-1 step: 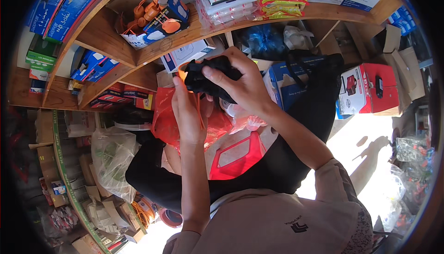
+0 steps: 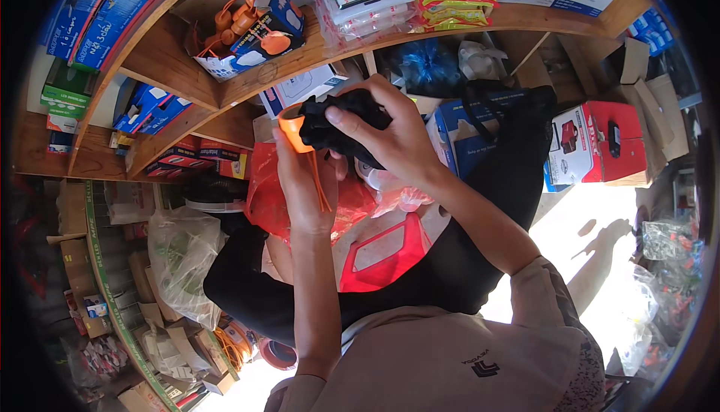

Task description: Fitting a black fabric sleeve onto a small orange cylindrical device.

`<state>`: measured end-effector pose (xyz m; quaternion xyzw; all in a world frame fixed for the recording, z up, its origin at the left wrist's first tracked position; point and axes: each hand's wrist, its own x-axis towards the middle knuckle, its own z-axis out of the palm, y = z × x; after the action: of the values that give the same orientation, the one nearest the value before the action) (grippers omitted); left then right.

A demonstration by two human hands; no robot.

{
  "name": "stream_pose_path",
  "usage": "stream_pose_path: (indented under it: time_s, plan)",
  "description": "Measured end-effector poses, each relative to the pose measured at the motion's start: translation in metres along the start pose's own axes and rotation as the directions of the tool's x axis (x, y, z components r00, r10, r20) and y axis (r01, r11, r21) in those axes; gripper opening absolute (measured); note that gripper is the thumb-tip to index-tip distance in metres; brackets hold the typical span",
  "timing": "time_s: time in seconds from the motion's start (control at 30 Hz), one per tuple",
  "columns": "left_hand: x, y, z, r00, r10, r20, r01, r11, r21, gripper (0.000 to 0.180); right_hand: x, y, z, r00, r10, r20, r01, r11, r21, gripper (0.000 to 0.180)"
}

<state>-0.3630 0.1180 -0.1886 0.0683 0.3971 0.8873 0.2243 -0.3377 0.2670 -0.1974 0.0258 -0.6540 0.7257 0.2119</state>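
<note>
My left hand is closed around an orange lamp holder, a short cup with a round open end and orange wires hanging below it. Bunched in my right hand is a black cloth, pressed against the lamp holder's side. Both hands are raised in front of the shelf, above a red plastic bag. Part of the left fingers is hidden behind the lamp holder and cloth.
A box of similar orange lamp holders sits on the wooden shelf. Below my hands is a red plastic stool between my legs. To the right stands a red and white box; a clear plastic bag hangs at left.
The orange lamp holder has come further into view from behind my left fingers, its open end now facing up. My left hand has shifted slightly left; the right hand has barely moved.
</note>
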Motion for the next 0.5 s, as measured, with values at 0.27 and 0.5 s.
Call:
stream_pose_path:
  time_s: [0.27, 0.5]
  plan:
    - [0.011, -0.015, 0.002, 0.995, -0.066, -0.076, 0.077, 0.986, 0.151, 0.055, 0.011, -0.027, -0.021, 0.943, 0.312, 0.118, -0.298, 0.947, -0.118, 0.044]
    - [0.02, 0.012, -0.016, 0.985, 0.095, -0.147, -0.081, 0.992, 0.097, 0.037, 0.017, -0.016, -0.059, 0.829, 0.17, 0.533, -0.059, 0.974, -0.22, 0.046]
